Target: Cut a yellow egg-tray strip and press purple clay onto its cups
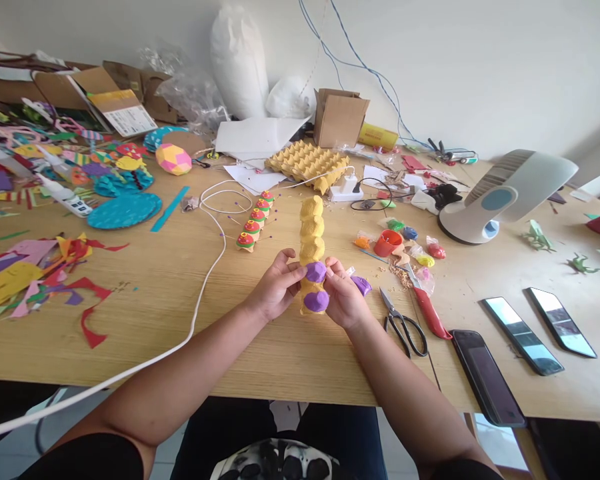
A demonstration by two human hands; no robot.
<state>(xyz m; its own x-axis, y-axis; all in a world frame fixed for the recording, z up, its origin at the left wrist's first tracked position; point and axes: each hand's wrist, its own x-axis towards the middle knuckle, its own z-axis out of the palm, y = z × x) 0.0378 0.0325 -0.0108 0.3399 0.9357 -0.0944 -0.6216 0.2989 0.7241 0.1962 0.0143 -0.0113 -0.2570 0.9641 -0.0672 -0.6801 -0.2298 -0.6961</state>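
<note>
Both hands hold a yellow egg-carton strip [311, 229] upright over the table, its bumps in one column. Purple clay [315, 302] covers the two lowest bumps. My left hand [279, 287] grips the strip's left edge, thumb at the upper purple bump. On the right edge, my right hand [344, 293] pinches beside that same bump. A purple packet [361, 285] lies just behind my right hand. To the left of the strip stands a finished-looking row of red and green bumps [252, 227] with pins at its sides.
Black-handled scissors [405, 325], a red-handled knife [430, 313] and several phones [487, 377] lie at the right. Further back are a red cup [388, 243], clay packets, a yellow egg tray [307, 163] and a white fan [510, 190]. A white cable [211, 267] crosses the left side near paper scraps.
</note>
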